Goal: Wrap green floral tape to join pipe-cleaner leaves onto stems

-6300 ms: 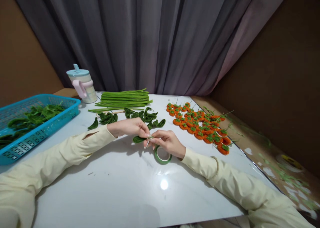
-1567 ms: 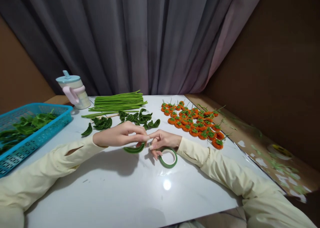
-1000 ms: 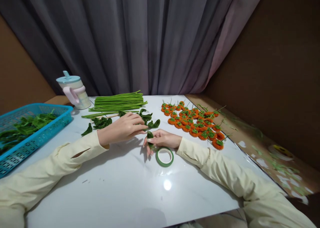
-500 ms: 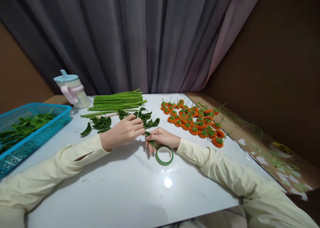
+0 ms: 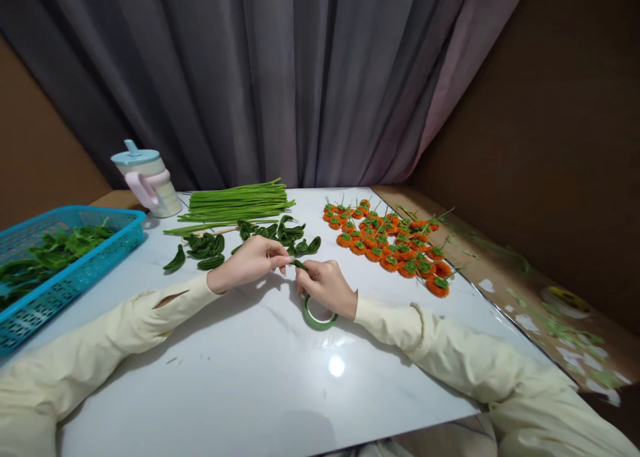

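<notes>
A small dark green fuzzy leaf (image 5: 299, 264) spans the gap between my hands above the white table (image 5: 240, 383). My left hand (image 5: 254, 263) pinches at its left end, thumb and fingertips together. My right hand (image 5: 330, 287) is closed around its other end, with the fingers curled and partly hidden. Just below the right hand is a roll of green tape (image 5: 319, 323), its upper part covered by that hand. Behind my left hand lie several loose dark green leaves (image 5: 206, 245), some of them stacked together.
Bright green fuzzy stems (image 5: 235, 201) are bundled at the back. Orange flower-like pieces (image 5: 390, 262) with green tops and wires spread over the right side. At left are a blue basket (image 5: 125, 233) of green leaves and a lidded cup (image 5: 163, 197). Scraps litter the brown surface at right.
My left hand has drawn back slightly from the leaf pile and pinches the leaf's end. The right hand has turned knuckles-up, and the tape roll has shifted a little left.
</notes>
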The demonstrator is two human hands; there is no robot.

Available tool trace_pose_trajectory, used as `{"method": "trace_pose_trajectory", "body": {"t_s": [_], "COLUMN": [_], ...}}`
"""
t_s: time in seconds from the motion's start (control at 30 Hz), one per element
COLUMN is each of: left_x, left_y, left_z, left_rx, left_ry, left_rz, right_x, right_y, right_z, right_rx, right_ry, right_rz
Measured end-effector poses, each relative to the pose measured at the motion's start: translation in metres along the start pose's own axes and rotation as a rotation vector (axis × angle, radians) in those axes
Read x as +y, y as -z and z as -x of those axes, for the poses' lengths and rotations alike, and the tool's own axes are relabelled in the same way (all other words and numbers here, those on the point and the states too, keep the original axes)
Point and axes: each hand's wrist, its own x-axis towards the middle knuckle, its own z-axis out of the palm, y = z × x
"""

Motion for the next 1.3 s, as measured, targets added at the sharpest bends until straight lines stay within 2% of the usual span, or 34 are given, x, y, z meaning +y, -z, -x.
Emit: {"method": "trace_pose_trajectory", "body": {"t_s": [0.2,0.43,0.53,0.6,0.67,0.73,0.8,0.87,0.97,1.07,1.13,1.2,1.3], "left_x": [0.005,0.002,-0.001,-0.004,-0.008,-0.012,-0.015,-0.016,-0.018,-0.02,-0.021,-0.019,-0.013], "left_y": [-0.001,-0.006,-0.003,0.003,0.011,0.018,0.022,0.02,0.008,-0.006,-0.011,-0.012,-0.011], "left_z": [0.001,0.001,-0.001,-0.007,-0.018,-0.037,-0.061,-0.086,-0.117,-0.133,-0.134,-0.125,-0.092], "left_rx": [-0.021,-0.01,0.031,0.123,0.287,0.483,0.542,0.539,0.458,0.373,0.348,0.344,0.341], "left_ry": [0.052,0.101,0.09,0.048,-0.02,-0.091,-0.183,-0.311,-0.368,-0.37,-0.354,-0.351,-0.384], "left_rz": [0.143,0.305,0.316,0.287,0.18,-0.027,-0.286,-0.655,-0.783,-0.857,-0.889,-0.904,-0.892], "right_x": [0.003,0.004,0.0,-0.002,-0.001,0.002,0.005,0.006,0.006,0.006,0.009,0.014,0.02], "right_y": [0.0,-0.001,0.001,0.005,0.009,0.014,0.017,0.02,0.027,0.036,0.043,0.047,0.05], "right_z": [0.0,0.0,-0.001,-0.002,-0.002,-0.001,0.003,0.008,0.013,0.013,0.011,0.008,0.006], "right_rx": [0.032,0.097,0.108,0.065,0.016,-0.008,-0.018,-0.017,0.028,0.106,0.114,0.056,-0.081], "right_ry": [-0.027,0.001,-0.021,-0.057,-0.098,-0.13,-0.15,-0.168,-0.177,-0.187,-0.207,-0.233,-0.213], "right_rz": [0.035,0.087,-0.04,-0.223,-0.413,-0.541,-0.606,-0.656,-0.693,-0.657,-0.612,-0.544,-0.401]}}
